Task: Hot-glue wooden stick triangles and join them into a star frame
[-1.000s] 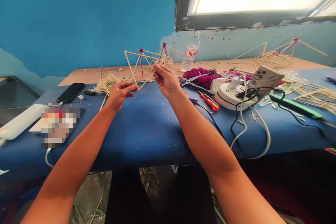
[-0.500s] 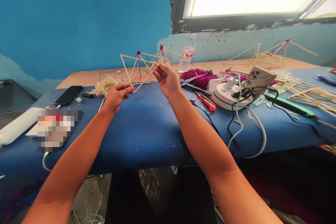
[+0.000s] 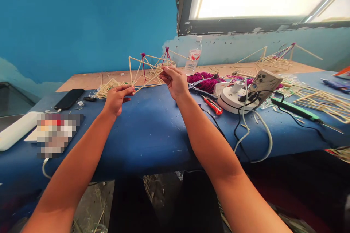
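Observation:
A light triangular frame of thin wooden sticks is held up over the table between my two hands. My left hand pinches its lower left corner between thumb and fingers. At the right corner, where sticks meet, the fingertips of my right hand are closed on it. Just behind stands a stick structure with purple string knots at its peaks, partly overlapped by the held frame. A pile of joined sticks lies behind my left hand.
Right of my right arm lie purple string, an orange box cutter, a round white power socket with cables, and a green-handled tool. A water bottle stands behind. A black phone rests at left.
The held stick frame has turned slightly, its upper left corner shifting right. My left hand has moved a little left. The view has shifted slightly; both hands keep their grip.

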The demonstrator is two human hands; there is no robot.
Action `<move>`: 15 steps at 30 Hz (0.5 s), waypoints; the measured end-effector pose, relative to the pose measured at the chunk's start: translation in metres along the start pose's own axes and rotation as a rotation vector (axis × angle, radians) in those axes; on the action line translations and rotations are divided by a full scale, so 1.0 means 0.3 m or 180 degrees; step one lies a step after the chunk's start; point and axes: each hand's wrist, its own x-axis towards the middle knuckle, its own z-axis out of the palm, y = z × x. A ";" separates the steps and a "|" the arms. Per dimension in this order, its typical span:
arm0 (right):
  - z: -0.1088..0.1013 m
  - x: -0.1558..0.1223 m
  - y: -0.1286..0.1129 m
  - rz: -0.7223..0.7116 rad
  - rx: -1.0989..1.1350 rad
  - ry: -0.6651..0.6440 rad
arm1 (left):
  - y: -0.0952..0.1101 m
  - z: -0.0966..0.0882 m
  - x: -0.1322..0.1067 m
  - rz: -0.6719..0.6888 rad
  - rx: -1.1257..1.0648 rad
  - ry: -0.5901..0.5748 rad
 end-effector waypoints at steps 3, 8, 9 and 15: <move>-0.004 0.005 0.006 0.0017 -0.0056 0.0040 | 0.001 0.000 -0.001 0.0009 0.0003 -0.0009; -0.015 0.013 0.013 -0.0036 -0.0049 -0.0063 | 0.007 0.001 0.000 0.0039 -0.0027 0.0025; -0.017 0.013 0.013 -0.0034 -0.0069 -0.0074 | 0.008 0.000 0.001 0.0041 -0.0027 0.0033; -0.016 0.004 -0.002 0.0095 -0.0113 -0.0136 | 0.014 -0.006 0.007 0.0031 -0.0058 0.0082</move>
